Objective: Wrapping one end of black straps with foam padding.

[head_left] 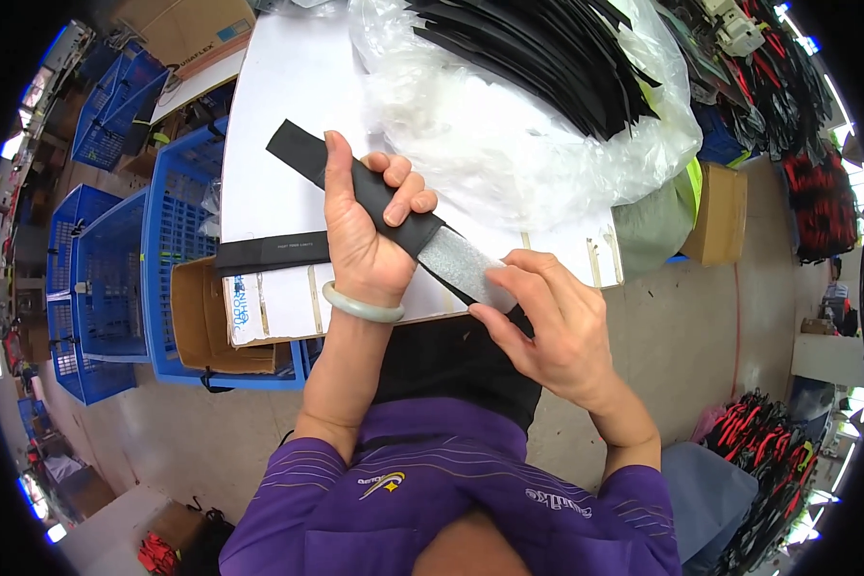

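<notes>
My left hand (pixel 367 230), palm up with its fingers curled, grips a flat black fabric sleeve (pixel 296 149) that slants across the table's near part. A speckled silver-grey strip (pixel 456 259) shows at the sleeve's lower right end. Thumb and fingers of my right hand (pixel 562 322) pinch the outer end of this grey strip, close to the black edge beneath it. How far the strip reaches inside the sleeve is hidden. Beside my left wrist, another black strip (pixel 274 252) with small pale print lies flat on the table.
Many black strips (pixel 547 58) lie heaped on a clear plastic bag (pixel 470 134) on the white table (pixel 283 206). Blue crates (pixel 115 278) and an open cardboard box (pixel 197 312) stand at left. A carton (pixel 720 211) and black-and-red goods (pixel 758 451) are at right.
</notes>
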`<state>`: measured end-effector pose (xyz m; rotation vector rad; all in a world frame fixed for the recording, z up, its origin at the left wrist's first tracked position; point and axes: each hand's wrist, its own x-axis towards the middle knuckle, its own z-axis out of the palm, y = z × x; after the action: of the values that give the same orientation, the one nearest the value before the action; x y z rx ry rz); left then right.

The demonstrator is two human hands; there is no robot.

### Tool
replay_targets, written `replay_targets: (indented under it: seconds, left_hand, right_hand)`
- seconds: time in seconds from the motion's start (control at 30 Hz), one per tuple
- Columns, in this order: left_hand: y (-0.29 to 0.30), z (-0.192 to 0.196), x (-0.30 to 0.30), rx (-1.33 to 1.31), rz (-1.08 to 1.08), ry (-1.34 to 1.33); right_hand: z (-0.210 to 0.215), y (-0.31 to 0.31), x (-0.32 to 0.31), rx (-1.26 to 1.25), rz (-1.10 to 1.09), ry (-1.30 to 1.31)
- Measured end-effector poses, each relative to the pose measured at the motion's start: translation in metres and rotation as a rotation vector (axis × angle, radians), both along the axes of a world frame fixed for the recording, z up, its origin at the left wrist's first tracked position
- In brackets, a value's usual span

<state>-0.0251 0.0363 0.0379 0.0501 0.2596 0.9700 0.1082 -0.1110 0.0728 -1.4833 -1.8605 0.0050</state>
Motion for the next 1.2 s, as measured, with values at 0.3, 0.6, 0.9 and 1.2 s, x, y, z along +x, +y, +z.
replay_targets:
  seconds: [0.3, 0.6, 0.9, 1.2]
  left_hand:
    - [-0.009, 0.008, 0.004, 0.005, 0.06, 0.001]
    - [-0.01, 0.001, 0.005, 0.082, 0.017, 0.048]
    - [-0.01, 0.005, 0.005, 0.014, 0.013, 0.037]
    - [-0.012, 0.009, 0.011, -0.018, -0.003, 0.036]
  right_hand:
    - [-0.002, 0.009, -0.012, 0.064, 0.047, 0.125]
    - [-0.007, 0.028, -0.022, 0.107, 0.03, 0.16]
    - [-0.023, 0.038, -0.02, 0.247, 0.05, 0.123]
    - [-0.042, 0.043, -0.02, 0.363, 0.013, 0.189]
